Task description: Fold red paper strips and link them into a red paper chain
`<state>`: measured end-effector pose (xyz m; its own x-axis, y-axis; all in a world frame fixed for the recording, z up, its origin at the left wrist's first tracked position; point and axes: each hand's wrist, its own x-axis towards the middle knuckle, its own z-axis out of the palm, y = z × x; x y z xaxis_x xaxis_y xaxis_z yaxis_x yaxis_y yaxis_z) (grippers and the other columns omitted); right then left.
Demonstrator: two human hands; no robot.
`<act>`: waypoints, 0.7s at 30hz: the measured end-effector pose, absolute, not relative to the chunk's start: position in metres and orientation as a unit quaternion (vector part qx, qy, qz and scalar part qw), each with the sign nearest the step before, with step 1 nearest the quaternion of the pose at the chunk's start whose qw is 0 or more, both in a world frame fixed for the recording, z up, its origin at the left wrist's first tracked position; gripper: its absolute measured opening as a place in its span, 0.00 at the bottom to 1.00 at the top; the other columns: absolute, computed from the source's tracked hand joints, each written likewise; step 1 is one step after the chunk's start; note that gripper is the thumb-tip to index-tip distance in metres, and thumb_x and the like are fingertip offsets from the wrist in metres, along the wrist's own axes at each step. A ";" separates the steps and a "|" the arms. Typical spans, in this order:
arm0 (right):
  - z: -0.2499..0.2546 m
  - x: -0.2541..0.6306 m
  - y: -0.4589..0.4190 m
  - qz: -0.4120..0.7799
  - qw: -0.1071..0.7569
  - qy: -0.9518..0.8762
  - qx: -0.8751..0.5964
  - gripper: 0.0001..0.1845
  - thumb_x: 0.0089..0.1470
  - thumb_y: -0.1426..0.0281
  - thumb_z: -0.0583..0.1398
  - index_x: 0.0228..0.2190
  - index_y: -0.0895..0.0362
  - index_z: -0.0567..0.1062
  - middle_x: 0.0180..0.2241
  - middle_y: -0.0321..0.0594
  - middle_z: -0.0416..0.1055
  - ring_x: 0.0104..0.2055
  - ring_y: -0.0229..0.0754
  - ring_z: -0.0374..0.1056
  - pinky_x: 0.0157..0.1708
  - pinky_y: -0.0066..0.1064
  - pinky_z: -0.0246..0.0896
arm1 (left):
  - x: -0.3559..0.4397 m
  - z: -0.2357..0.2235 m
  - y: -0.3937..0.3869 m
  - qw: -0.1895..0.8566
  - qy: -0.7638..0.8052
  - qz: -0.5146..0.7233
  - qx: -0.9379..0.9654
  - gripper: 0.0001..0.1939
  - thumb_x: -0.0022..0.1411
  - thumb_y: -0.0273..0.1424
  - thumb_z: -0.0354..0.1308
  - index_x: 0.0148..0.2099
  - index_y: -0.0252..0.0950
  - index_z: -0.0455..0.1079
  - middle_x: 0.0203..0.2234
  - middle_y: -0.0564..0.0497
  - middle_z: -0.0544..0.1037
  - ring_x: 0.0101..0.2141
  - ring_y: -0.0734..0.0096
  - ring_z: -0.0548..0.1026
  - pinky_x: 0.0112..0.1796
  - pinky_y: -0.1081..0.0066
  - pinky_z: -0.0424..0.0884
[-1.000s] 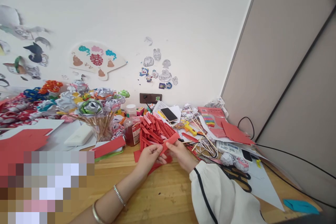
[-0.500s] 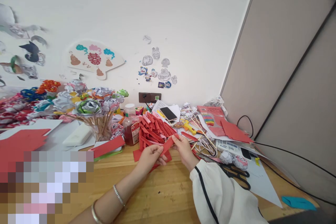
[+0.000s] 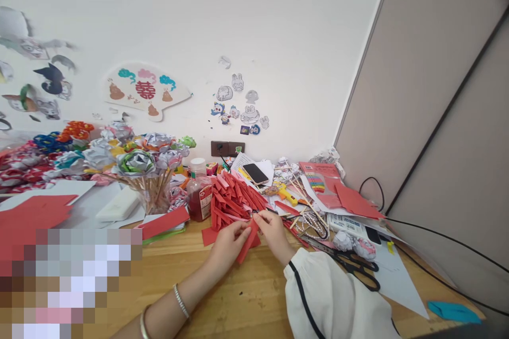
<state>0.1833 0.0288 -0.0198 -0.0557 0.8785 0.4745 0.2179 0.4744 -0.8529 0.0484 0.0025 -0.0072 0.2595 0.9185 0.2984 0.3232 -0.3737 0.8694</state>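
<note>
Between both hands is a narrow red paper strip point(image 3: 247, 245), held slanting above the wooden table point(image 3: 222, 296). My left hand point(image 3: 229, 246), with bracelets on its wrist, pinches the strip's left edge. My right hand point(image 3: 271, 230), coming from a white sleeve, pinches its upper end; the fingertips of the two hands almost meet there. Just behind them lies a heap of folded red paper strips point(image 3: 233, 196). Flat red paper point(image 3: 209, 235) lies on the table, partly hidden by my left hand.
Left of the heap stands a jar of red liquid point(image 3: 198, 196), beside a cup of sticks with paper flowers point(image 3: 137, 161). To the right are a yellow glue gun point(image 3: 287, 194), black-handled scissors point(image 3: 358, 265), a bead string point(image 3: 314, 225) and red paper sheets point(image 3: 358, 201). A phone point(image 3: 255, 173) lies behind.
The red strip has swung to a steeper slant, its lower end now hanging below the fingers. My right hand has moved slightly down and left, and more of the scissors shows.
</note>
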 end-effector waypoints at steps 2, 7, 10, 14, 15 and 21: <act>-0.018 0.181 0.026 0.277 0.551 -0.667 -0.418 0.17 0.49 0.63 0.52 0.14 0.58 0.61 0.16 0.31 0.52 0.20 0.33 0.50 0.20 0.24 0.45 | 0.049 -0.007 0.000 0.322 0.455 0.413 0.720 0.13 0.52 0.36 0.48 0.36 0.34 0.67 0.28 0.48 0.74 0.29 0.69 0.70 0.32 0.74 0.64; -0.015 0.174 0.020 0.245 0.541 -0.680 -0.429 0.16 0.48 0.63 0.52 0.16 0.58 0.66 0.16 0.32 0.57 0.20 0.34 0.52 0.21 0.25 0.46 | 0.048 -0.008 -0.006 0.220 0.519 0.360 0.743 0.17 0.48 0.35 0.53 0.42 0.36 0.66 0.26 0.49 0.73 0.26 0.67 0.69 0.26 0.74 0.60; -0.012 0.172 0.018 0.289 0.547 -0.667 -0.415 0.14 0.48 0.63 0.52 0.22 0.58 0.71 0.21 0.35 0.64 0.25 0.37 0.59 0.26 0.26 0.52 | 0.048 -0.007 -0.009 0.199 0.524 0.354 0.748 0.15 0.49 0.34 0.52 0.41 0.35 0.67 0.26 0.47 0.74 0.27 0.66 0.69 0.26 0.74 0.59; -0.012 0.173 0.019 0.402 0.562 -0.605 -0.395 0.17 0.49 0.59 0.51 0.29 0.58 0.72 0.19 0.35 0.63 0.22 0.35 0.57 0.22 0.25 0.52 | 0.051 -0.003 -0.010 0.242 0.490 0.373 0.750 0.14 0.51 0.35 0.49 0.40 0.35 0.67 0.27 0.47 0.74 0.26 0.67 0.69 0.27 0.74 0.60; -0.013 0.173 0.019 0.434 0.561 -0.589 -0.388 0.19 0.49 0.57 0.51 0.29 0.59 0.72 0.17 0.34 0.60 0.19 0.34 0.55 0.20 0.24 0.51 | 0.051 -0.002 -0.010 0.255 0.485 0.378 0.746 0.14 0.52 0.35 0.49 0.39 0.35 0.67 0.27 0.48 0.74 0.26 0.67 0.69 0.28 0.74 0.61; -0.013 0.171 0.019 0.539 0.555 -0.532 -0.345 0.21 0.48 0.55 0.51 0.26 0.60 0.70 0.16 0.33 0.59 0.17 0.31 0.52 0.17 0.23 0.47 | 0.050 0.002 -0.008 0.277 0.477 0.410 0.726 0.14 0.54 0.35 0.46 0.39 0.35 0.67 0.32 0.47 0.74 0.32 0.65 0.70 0.35 0.72 0.62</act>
